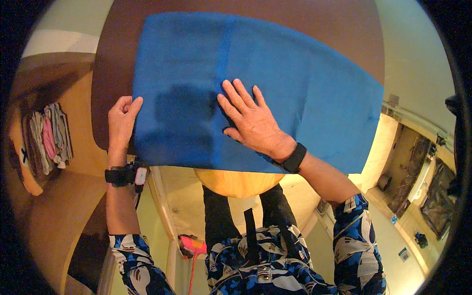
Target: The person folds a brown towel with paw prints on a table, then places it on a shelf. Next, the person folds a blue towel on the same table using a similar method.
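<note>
A wide piece of blue cloth (pixel 258 44) lies spread over a dark brown tabletop (pixel 110 73) with rounded corners. A darker vertical seam or fold line runs down its left half, and light creases show on the right. My right hand (pixel 250 116) rests palm down near the cloth's middle, fingers spread, holding nothing. At the cloth's left edge is my left hand (pixel 123 114), its fingers curled and its thumb tip over the edge. Whether it pinches the fabric is hidden. Both wrists wear black bands.
Below the cloth's near edge shows a round wooden seat (pixel 239 182), close to my legs. Clothes (pixel 48 136) hang in an opening at the left. A pink-headed broom (pixel 193 244) stands low in view. Dark items lie on a counter (pixel 405 169) at the right.
</note>
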Available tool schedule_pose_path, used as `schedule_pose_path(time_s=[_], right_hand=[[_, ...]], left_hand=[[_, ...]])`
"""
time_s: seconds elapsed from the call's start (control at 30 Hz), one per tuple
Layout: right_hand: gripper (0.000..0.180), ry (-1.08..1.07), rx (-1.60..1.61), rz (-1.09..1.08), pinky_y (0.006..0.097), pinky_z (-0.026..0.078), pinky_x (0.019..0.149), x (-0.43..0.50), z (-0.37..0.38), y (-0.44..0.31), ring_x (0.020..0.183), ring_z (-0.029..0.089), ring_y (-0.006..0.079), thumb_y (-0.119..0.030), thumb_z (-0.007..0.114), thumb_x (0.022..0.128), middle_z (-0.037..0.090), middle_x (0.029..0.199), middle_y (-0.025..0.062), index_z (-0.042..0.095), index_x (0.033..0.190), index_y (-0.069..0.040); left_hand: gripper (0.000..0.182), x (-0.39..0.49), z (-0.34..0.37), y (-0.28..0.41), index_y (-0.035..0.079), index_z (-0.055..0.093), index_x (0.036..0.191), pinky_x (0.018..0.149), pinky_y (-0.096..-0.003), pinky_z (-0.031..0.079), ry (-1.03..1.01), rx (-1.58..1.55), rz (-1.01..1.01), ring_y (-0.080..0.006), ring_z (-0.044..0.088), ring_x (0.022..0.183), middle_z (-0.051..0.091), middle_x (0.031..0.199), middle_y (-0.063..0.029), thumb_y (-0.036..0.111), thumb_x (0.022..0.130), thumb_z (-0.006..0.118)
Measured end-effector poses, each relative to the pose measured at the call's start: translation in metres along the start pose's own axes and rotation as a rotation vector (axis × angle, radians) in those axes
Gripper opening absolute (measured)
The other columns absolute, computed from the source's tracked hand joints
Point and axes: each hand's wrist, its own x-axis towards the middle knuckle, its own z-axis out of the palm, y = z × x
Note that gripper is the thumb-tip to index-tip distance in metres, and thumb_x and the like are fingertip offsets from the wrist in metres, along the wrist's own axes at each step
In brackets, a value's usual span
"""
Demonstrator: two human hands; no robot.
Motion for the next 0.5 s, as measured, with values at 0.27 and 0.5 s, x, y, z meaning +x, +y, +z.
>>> schedule_pose_path(time_s=[0.27, 0.5], right_hand=[[0.069, -0.003, -0.071, -0.057, 0.0612, 0.023, 0.104, -0.006, 0.008, 0.007, 0.138, 0.022, 0.0342, -0.037, 0.068, 0.076, 0.027, 0.148, 0.0145, 0.042, 0.135, -0.011], [0.067, 0.057, 0.003, -0.101, 0.0610, 0.020, 0.105, 0.010, 0.020, -0.011, 0.137, 0.023, 0.0344, -0.036, 0.066, 0.078, 0.030, 0.147, 0.0153, 0.044, 0.135, -0.010]], left_hand=[[0.028, -0.006, 0.004, 0.001, 0.000, 0.058, 0.112, 0.076, -0.0246, 0.046, -0.220, -0.163, 0.014, -0.0107, 0.057, 0.082, 0.064, 0.098, -0.0043, 0.017, 0.090, 0.057], [0.033, -0.006, -0.029, -0.009, -0.003, 0.053, 0.120, 0.083, -0.0273, 0.047, -0.187, -0.232, -0.026, -0.0135, 0.059, 0.089, 0.062, 0.108, -0.0080, 0.012, 0.090, 0.053]])
